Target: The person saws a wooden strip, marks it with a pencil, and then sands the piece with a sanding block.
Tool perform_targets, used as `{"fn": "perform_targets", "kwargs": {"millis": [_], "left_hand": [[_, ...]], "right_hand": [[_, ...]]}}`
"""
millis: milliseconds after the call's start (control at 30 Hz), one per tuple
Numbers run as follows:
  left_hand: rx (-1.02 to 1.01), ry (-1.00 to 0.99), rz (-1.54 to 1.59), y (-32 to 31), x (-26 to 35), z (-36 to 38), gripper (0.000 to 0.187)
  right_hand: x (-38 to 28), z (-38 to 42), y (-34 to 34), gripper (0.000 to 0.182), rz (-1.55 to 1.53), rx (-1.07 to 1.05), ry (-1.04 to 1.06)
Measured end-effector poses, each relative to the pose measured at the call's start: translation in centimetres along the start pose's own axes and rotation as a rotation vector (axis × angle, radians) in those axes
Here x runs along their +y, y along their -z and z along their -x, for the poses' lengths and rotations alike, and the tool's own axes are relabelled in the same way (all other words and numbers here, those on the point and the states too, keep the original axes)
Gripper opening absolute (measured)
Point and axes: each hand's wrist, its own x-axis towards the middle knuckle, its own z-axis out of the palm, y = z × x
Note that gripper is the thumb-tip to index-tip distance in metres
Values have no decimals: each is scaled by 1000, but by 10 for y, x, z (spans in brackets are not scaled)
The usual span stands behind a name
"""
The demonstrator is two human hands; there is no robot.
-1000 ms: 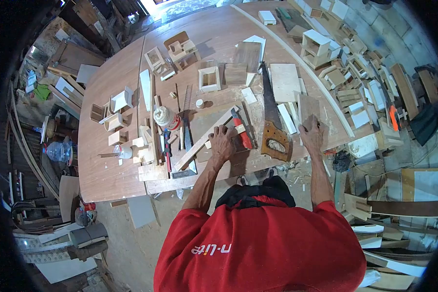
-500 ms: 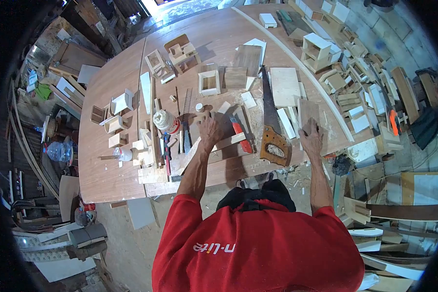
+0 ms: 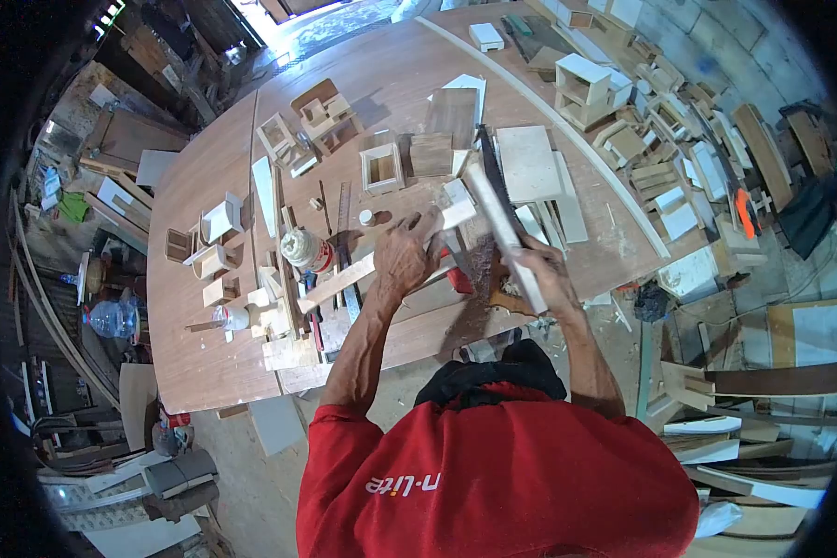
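My left hand (image 3: pixel 405 249) is closed round a long pale wood strip (image 3: pixel 344 282) that slants across the near part of the table. In my right hand (image 3: pixel 546 274) is a flat board (image 3: pixel 506 232), tilted up and partly blurred. The handsaw (image 3: pixel 495 177) lies behind that board, its handle mostly hidden. Beneath my left hand's strip, a red-handled tool (image 3: pixel 459 279) shows in part. A white glue jar (image 3: pixel 305 249) stands left of my left hand, and a small white cap (image 3: pixel 366 218) sits just beyond it.
Small wooden furniture models (image 3: pixel 325 116) stand on the table (image 3: pixel 391 65). A square wooden frame (image 3: pixel 381 167) is near the middle. Flat boards (image 3: pixel 527 163) lie to the right. More wooden pieces (image 3: pixel 665 181) are piled along the right edge, beside a long thin strip (image 3: pixel 577 139).
My right hand has lifted the board off the table and brought it left over the saw. My left hand has taken hold of the pale strip and raised it. The whole view has shifted slightly.
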Motion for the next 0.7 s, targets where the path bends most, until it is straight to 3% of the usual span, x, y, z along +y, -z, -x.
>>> {"fn": "perform_targets", "kwargs": {"millis": [133, 200, 233, 300, 367, 433, 500, 533, 567, 633, 700], "left_hand": [[-13, -106, 27, 6, 6, 3, 37], [-2, -34, -11, 15, -4, -2, 37], [-15, 51, -34, 18, -5, 2, 37], [-79, 45, -37, 18, 0, 6, 37], [21, -91, 3, 13, 11, 17, 37], [35, -103, -23, 22, 1, 9, 39], [-62, 70, -82, 29, -7, 7, 43], [-140, 96, -56, 33, -3, 8, 42], [-155, 102, -51, 31, 2, 16, 42], [101, -157, -103, 29, 9, 18, 35], [123, -161, -118, 27, 3, 17, 34]], "right_hand": [[-11, -12, -10, 62, 42, -12, -111], [-16, -2, -14, 56, 200, 7, -11], [-4, -1, -19, 54, 69, -56, 229], [-5, -4, -14, 52, 253, -23, -5], [-14, -25, -11, 49, 119, -80, -145], [-8, -17, -13, 54, 283, -124, 41], [-2, 3, -16, 57, 289, -115, 229], [13, -5, -18, 56, 379, -3, 304], [21, -8, -13, 56, 376, -5, 287], [-2, -26, -9, 62, 641, 44, 9], [16, -23, 1, 60, 187, 109, -74]]}}
